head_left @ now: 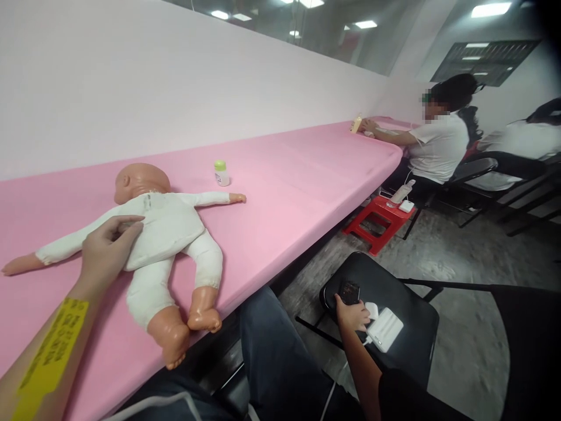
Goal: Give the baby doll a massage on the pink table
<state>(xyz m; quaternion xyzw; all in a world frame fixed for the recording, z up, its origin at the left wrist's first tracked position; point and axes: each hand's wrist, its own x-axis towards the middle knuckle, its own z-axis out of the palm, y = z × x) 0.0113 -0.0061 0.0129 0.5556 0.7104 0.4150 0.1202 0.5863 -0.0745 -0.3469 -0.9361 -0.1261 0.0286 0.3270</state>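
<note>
While the left hand (107,248) rests flat and open on the back of a baby doll (151,234), fingers just touching the white bodysuit and gripping nothing, the right hand (352,313) is off to the right and down low on a black chair seat (412,339), fingers curled over a dark phone (349,291); can't really tell if it's actually holding it or just resting there. Doll is lying face down on the pink table (284,175), near the close edge, head toward the far wall, 2 bare feet hanging over the edge. There's a yellow wristband (52,348) on the left forearm with black printing, too blurry to read. Small white bottle with a green cap (221,173) stands just beyond the doll's outstretched arm, label unreadable. White power bank (385,329) sits right beside the phone. Far right, another person in a white shirt (438,146) sits at the same table, with a red stool (377,217) nearby.
</note>
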